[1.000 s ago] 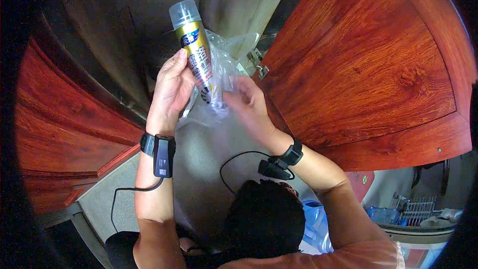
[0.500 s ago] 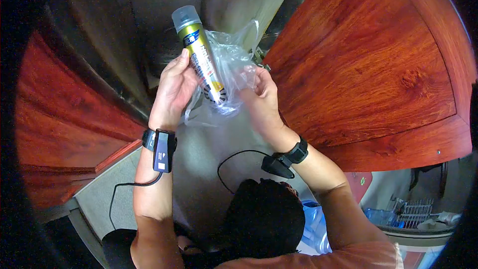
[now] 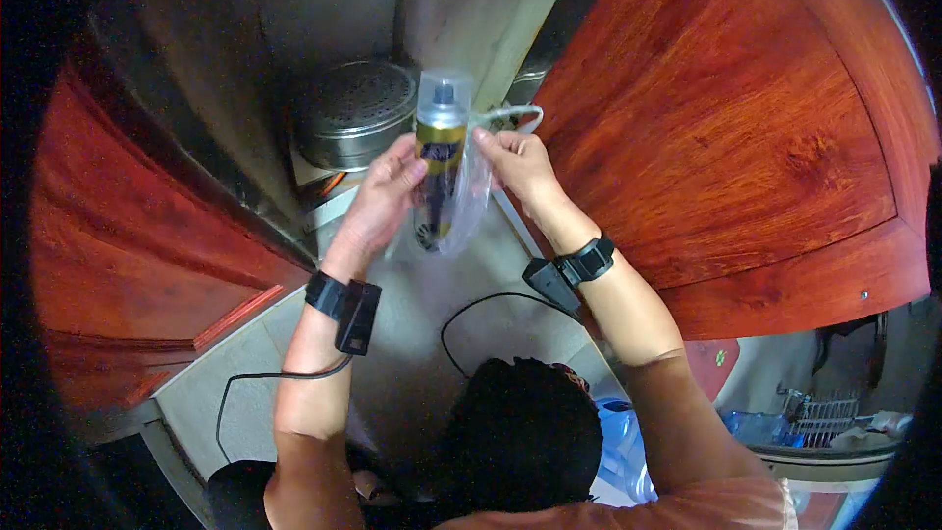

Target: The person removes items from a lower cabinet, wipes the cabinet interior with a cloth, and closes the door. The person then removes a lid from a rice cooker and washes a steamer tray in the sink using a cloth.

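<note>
A yellow and dark spray can (image 3: 441, 152) with a clear cap stands nearly upright in front of me, its lower part against a thin transparent plastic bag (image 3: 472, 198). My left hand (image 3: 385, 192) grips the can from the left side, thumb on its front. On the other side, my right hand (image 3: 517, 163) pinches the bag near its top, close to the can. A loop of the bag sticks out above my right fingers. Both wrists carry black strapped devices with cables.
A round metal steamer pot (image 3: 358, 113) sits inside the dark cabinet beyond my left hand. An open red wooden door (image 3: 726, 147) stands at right, another red panel (image 3: 147, 226) at left. A dish rack (image 3: 822, 418) and blue plastic bottle (image 3: 623, 447) are lower right.
The can has moved right and down and turned more upright, with both hands shifting along. My right hand has risen to the bag's top. The metal pot has come into view.
</note>
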`<control>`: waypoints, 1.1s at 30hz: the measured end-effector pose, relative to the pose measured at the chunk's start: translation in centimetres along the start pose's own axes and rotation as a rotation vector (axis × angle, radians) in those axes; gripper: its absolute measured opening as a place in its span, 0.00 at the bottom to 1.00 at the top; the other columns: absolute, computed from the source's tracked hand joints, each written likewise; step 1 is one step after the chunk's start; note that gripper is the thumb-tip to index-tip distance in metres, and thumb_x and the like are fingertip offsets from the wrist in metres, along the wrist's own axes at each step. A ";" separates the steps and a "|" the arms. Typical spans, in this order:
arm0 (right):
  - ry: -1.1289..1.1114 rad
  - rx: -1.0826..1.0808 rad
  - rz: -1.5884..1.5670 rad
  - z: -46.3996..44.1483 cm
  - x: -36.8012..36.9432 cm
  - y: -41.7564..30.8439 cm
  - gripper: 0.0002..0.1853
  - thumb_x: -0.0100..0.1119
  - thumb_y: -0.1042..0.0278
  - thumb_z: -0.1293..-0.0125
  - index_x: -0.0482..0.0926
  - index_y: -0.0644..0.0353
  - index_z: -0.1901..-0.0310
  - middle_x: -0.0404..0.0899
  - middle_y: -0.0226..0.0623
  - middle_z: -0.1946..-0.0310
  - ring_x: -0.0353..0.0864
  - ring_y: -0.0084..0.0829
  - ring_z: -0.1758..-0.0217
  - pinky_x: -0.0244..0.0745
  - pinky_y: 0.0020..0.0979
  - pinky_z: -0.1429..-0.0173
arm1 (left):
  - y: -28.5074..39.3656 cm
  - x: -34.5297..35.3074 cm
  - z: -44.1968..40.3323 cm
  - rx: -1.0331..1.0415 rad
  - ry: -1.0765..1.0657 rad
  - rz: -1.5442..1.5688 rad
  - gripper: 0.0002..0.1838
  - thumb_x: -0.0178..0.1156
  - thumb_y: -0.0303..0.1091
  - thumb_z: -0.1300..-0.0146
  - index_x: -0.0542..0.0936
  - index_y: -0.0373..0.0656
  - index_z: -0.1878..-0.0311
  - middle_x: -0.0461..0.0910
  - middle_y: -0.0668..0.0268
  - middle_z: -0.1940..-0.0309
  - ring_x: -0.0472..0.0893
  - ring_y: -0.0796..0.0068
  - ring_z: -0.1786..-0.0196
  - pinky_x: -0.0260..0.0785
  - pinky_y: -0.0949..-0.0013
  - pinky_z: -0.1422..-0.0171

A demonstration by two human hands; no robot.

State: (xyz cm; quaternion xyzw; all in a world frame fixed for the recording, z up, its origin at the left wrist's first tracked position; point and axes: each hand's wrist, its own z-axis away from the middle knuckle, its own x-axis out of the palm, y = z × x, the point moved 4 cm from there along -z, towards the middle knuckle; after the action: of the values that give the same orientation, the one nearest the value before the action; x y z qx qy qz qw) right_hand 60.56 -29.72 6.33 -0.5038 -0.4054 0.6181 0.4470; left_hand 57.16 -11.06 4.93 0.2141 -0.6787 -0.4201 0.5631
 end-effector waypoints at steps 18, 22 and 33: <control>0.066 -0.147 0.898 -1.5 -5.6 0.4 0.13 0.68 0.66 0.48 0.82 0.70 0.69 0.81 0.55 0.71 0.82 0.51 0.67 0.79 0.42 0.60 | -8.5 -2.0 -1.1 -0.286 -0.019 -0.503 0.29 0.56 0.24 0.36 0.63 0.39 0.32 0.71 0.65 0.41 0.70 0.75 0.42 0.63 0.72 0.39; 0.089 -0.250 1.055 -0.1 -5.7 -2.1 0.11 0.63 0.66 0.50 0.82 0.68 0.73 0.80 0.54 0.74 0.83 0.50 0.66 0.79 0.43 0.60 | -11.0 -3.5 -0.3 -0.237 -0.032 -0.484 0.30 0.57 0.24 0.37 0.62 0.40 0.31 0.70 0.62 0.38 0.67 0.71 0.35 0.57 0.68 0.31; -0.076 -0.552 0.476 -0.6 -0.4 -1.8 0.06 0.57 0.72 0.38 0.76 0.68 0.67 0.77 0.45 0.60 0.77 0.46 0.61 0.72 0.39 0.57 | -12.8 -6.6 -1.1 -0.155 -0.096 -0.812 0.34 0.60 0.27 0.40 0.60 0.41 0.30 0.66 0.54 0.36 0.66 0.59 0.34 0.57 0.64 0.30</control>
State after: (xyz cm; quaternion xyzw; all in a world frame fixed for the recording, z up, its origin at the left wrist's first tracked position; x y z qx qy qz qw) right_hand 61.47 -29.62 8.08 -0.6624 -0.4448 0.5903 0.1225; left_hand 57.64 -13.49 -9.34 0.4013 -0.5311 -0.6674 0.3339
